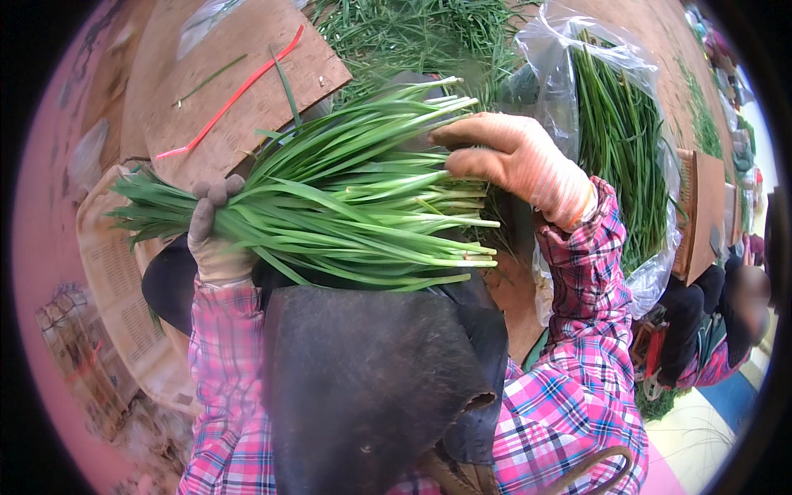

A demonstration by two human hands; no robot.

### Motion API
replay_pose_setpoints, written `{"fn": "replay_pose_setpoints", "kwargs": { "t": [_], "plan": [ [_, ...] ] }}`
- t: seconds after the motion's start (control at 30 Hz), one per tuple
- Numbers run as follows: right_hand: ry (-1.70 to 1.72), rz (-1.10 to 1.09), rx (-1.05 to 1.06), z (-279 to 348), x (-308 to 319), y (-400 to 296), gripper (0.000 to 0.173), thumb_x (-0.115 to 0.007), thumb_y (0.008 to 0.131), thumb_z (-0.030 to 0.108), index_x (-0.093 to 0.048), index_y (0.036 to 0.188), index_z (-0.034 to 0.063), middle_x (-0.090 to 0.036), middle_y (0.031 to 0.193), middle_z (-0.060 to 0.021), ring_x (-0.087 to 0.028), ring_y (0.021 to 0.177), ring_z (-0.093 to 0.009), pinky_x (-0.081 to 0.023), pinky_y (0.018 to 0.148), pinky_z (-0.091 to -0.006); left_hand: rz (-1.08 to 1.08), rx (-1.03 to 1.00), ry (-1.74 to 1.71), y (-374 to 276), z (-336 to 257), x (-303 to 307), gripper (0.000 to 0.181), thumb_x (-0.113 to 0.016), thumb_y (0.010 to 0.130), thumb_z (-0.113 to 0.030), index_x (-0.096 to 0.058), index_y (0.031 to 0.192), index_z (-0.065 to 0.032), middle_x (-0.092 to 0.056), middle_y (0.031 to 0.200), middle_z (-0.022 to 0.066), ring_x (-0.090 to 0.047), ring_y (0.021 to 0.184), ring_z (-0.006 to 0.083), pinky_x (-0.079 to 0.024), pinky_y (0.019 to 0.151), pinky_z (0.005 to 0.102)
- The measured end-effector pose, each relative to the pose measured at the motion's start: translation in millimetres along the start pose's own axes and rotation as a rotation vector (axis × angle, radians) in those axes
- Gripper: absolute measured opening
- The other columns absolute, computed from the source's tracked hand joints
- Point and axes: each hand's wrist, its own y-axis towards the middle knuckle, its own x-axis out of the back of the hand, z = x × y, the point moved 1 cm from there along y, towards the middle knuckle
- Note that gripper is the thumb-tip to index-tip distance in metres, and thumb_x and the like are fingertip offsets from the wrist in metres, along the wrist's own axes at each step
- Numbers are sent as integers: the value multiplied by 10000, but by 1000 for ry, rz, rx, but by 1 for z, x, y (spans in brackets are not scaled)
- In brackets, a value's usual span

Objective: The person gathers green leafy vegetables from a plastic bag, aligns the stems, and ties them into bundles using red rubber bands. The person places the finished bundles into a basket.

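A loose bunch of green garlic chives (346, 204) lies across my lap, above a dark apron (377, 371). Its pale cut ends fan out to the right and its leaf tips gather at the left. My left hand (216, 229), in a glove with dark fingertips, is closed around the bunch near the tips. Over at the cut ends, my right hand (516, 161) wears an orange-tinted glove. Its thumb and fingers are apart, with the fingertips against or just over the upper stems; contact cannot be told for certain.
A wooden board (241, 93) at upper left bears a red strip (247, 80) and stray leaves. Loose chive leaves (414, 37) are heaped at the top. An open clear plastic bag (550, 62) at right holds more chives (619, 148). Another person (711, 322) sits at far right.
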Motion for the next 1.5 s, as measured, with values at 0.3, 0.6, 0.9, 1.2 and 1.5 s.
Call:
{"fn": "replay_pose_setpoints", "kwargs": {
  "t": [0.3, 0.6, 0.9, 1.2, 1.5],
  "plan": [
    [-480, -4, 442, 33, -30, 14, 182, -645, 802, 165, -638, 950, 60, -633, 833, -120, -621, 789, -339, -510, 688, -411, 131, -71, -37, -4, -13, -21, 355, -604, 871, -94, -550, 1222, -108, -623, 989, 11, -504, 1146, 241, -367, 1049, 495],
    [682, -552, -138, 6, -43, 33, 158, -577, 895, 114, -658, 953, -9, -689, 872, -76, -655, 793, -157, -530, 740, -260, 163, -244, 136, 10, -29, -44, 271, -620, 833, -75, -652, 1095, -136, -635, 987, 26, -531, 1082, 238, -413, 1003, 435],
    [-529, -327, 389, 41, -19, 5, 219, -735, 742, 162, -670, 925, 63, -665, 853, -110, -647, 799, -278, -530, 703, -353, 91, -223, 47, 12, -22, -16, 271, -602, 847, -58, -648, 1103, -132, -641, 1005, 34, -551, 1071, 239, -436, 984, 458],
    [387, -366, -46, 5, -54, 35, 180, -598, 854, 111, -649, 1000, 19, -670, 796, -70, -648, 740, -140, -507, 654, -266, 92, -215, 104, 10, -23, -23, 277, -582, 850, -58, -639, 1111, -131, -638, 1008, 26, -547, 1095, 239, -431, 1000, 462],
    [188, -74, -218, 28, 4, -17, 201, -631, 831, 189, -701, 929, 28, -681, 806, -70, -651, 737, -185, -510, 690, -281, 159, -181, 20, 8, -18, 0, 303, -583, 863, -40, -604, 1156, -111, -624, 1071, 38, -495, 1187, 255, -377, 1054, 501]
  ]
}}
